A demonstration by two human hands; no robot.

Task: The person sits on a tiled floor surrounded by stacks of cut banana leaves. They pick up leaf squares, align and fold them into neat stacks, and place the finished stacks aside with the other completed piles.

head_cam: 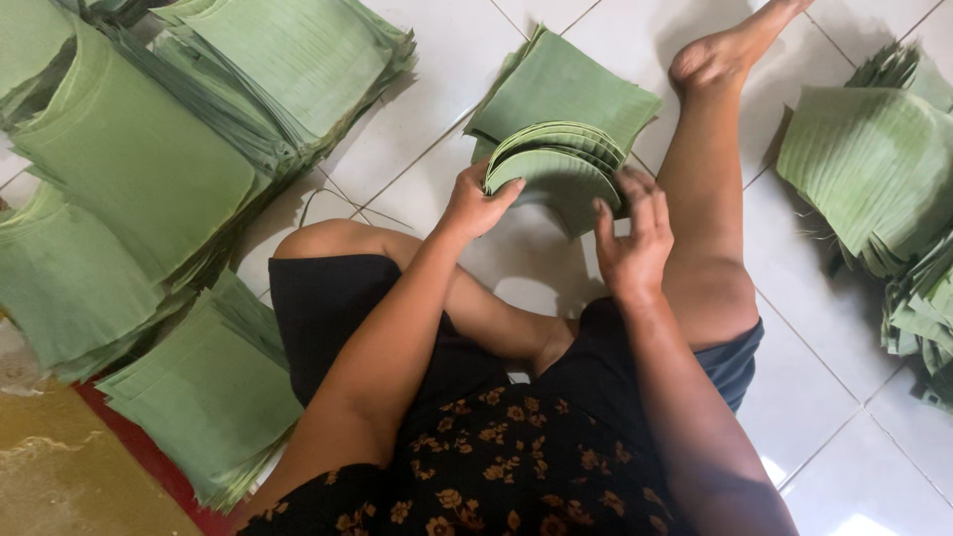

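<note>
Tiled floor (556, 40); both grips around leaf stack (556, 169).

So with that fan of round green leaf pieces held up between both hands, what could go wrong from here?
The round leaf pieces are fanned and pinched only at their edges by the left hand and right hand, so some might slip out onto the square-cut stack or the tiled floor. Thin leaves may also tear or crease under the fingers. The tall leaning stacks on the person's left look as if a knock could topple them.
</note>
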